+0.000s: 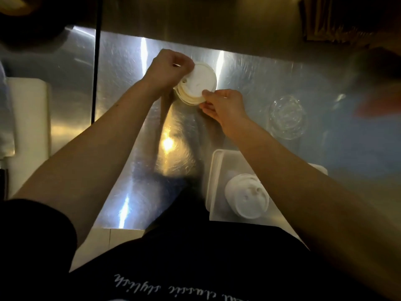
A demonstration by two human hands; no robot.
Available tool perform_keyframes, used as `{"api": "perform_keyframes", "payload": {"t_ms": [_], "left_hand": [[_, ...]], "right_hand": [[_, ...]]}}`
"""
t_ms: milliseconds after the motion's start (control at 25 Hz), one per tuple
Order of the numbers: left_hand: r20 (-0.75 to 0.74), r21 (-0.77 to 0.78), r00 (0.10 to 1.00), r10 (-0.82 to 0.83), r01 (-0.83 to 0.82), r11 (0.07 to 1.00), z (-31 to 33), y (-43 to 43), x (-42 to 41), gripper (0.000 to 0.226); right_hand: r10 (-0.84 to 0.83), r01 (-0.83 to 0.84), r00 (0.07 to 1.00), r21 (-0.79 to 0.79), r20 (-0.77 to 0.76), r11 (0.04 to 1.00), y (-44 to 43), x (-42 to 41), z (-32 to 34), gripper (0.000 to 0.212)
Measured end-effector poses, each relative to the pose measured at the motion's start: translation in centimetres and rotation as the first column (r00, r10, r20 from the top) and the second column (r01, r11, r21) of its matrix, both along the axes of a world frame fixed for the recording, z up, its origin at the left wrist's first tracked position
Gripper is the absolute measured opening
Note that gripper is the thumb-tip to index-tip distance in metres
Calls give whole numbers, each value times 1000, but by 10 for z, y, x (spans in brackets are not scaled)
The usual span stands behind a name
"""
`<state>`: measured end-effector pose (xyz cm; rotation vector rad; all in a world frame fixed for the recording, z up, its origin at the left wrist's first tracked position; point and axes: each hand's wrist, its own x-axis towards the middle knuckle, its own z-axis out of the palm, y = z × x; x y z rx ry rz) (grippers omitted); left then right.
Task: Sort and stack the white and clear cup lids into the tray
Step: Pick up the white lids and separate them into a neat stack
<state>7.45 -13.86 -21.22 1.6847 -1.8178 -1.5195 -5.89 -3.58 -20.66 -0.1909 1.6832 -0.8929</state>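
A small stack of white cup lids (198,84) is held tilted above the steel counter, far centre. My left hand (168,69) pinches its upper left edge and my right hand (221,104) grips its lower right edge. A translucent tray (214,170) sits near the front right, partly under my right forearm, with a stack of white lids (247,197) inside it. A stack of clear lids (287,117) rests on the counter to the right of my right hand.
The steel counter (130,105) is shiny and scratched. A white block (28,118) stands at the left edge, with a thin black rod (96,61) upright beside it. Blurred blue and red shapes (368,118) lie at the far right.
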Motion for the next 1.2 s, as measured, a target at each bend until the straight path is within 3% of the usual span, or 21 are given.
{"api": "perform_keyframes", "payload": {"t_ms": [360,560,1080,1200], "left_hand": [[15,-1,997,-70,70,998,-7,-5,-6,30],[24,8,997,-80,80,997,-9,-1,-5,31],[60,-35,993,-97,100,994,-7,2,-3,32],[88,-38,992,-90,94,995,-9,4,-2,32]], "right_hand": [[-18,18,1000,30,3,999,-1,1,-16,15],[-22,23,999,49,-23,999,3,-1,-24,40],[-44,56,982,62,-181,996,-2,0,-24,38],[-39,62,966,79,-256,995,-3,2,-28,29]]}}
